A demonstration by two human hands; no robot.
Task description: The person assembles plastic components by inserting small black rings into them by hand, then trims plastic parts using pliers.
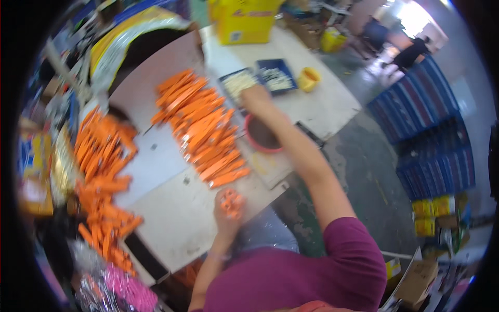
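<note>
In my left hand (224, 222), closed near the table's front edge, is a bundle of slim orange plastic pieces (231, 203), their ends facing up. My right hand (255, 100) reaches over the near edge of a blue tray of small cream-coloured parts (238, 82). Its fingers look bunched, but blur hides whatever they hold. Just below that forearm stands a red-rimmed round bowl (248, 136) with a dark inside. To its left, a long row of orange plastic pieces (205, 127) lies side by side on the table.
A second blue tray (293, 86) holds white and dark small parts, beside a yellow cup (308, 79). A yellow box (244, 21) stands at the back. Loose orange pieces (106, 182) heap along the left. Blue stacked crates (416, 99) stand on the floor at right; another person (413, 53) is far off.
</note>
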